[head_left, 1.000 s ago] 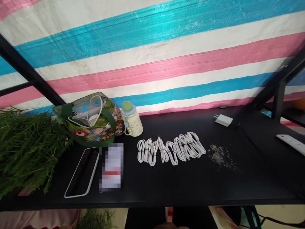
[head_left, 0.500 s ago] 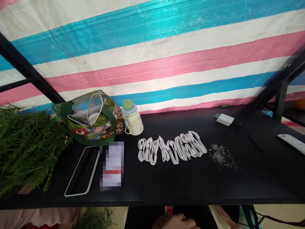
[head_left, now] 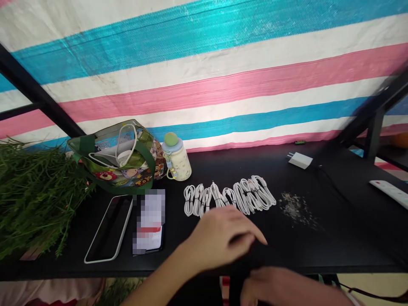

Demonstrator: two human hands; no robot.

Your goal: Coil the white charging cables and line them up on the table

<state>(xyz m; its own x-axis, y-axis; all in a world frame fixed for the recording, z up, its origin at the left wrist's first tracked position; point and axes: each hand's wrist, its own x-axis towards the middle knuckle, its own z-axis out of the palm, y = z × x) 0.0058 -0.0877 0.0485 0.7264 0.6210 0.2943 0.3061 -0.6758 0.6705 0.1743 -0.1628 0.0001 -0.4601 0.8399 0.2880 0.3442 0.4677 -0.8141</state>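
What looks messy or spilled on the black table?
A patch of pale grey crumbs lies scattered on the black table, right of the row of coiled white cables. It looks spilled.

Right hand (head_left: 280,289) blurred, cut by near edge. Left hand (head_left: 223,238) hides ends of cables (head_left: 251,195). I can't read pixelated card (head_left: 149,219).

The bench (head_left: 318,250) is black. The tarp (head_left: 204,85) is striped turquoise blue, white and pink. The cables (head_left: 248,197), charger (head_left: 300,160) and power strip (head_left: 389,190) are white. The bag (head_left: 127,174) is green with a cartoon print; the bottle (head_left: 178,163) is cream with a green lid.
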